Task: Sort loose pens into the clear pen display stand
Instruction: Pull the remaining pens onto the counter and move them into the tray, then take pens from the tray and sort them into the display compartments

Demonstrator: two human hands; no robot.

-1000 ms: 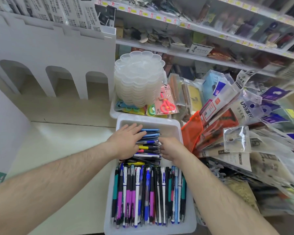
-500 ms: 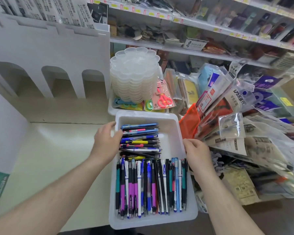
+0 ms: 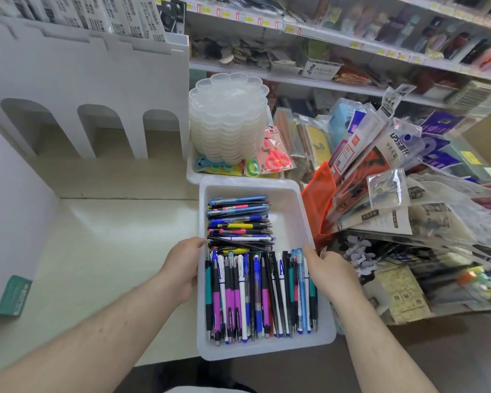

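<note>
Shop shelves (image 3: 352,49) crowded with packaged stationery fill the upper right of the frame, and below them we see a pale counter (image 3: 102,245) running across the left and centre. On the counter's right side sits a white tray (image 3: 291,199), its near end overhanging the counter edge. Inside it, pens (image 3: 255,296) lie in two groups: a row pointing toward us at the lower end, and a stack laid crosswise at mid-tray. Our left hand (image 3: 182,268) grips the tray's left rim, thumb over the edge and fingers hidden below. Our right hand (image 3: 328,272) holds the right rim the same way, thumb resting on the rim beside the pens. Just beyond the tray, at upper centre, stands a stack of clear flower-shaped palettes (image 3: 228,120) with packaged pink scissors (image 3: 275,157) to its right. A white arched display board (image 3: 85,89) stands at upper left. Loose plastic packets (image 3: 386,177) spill over at right.
</note>
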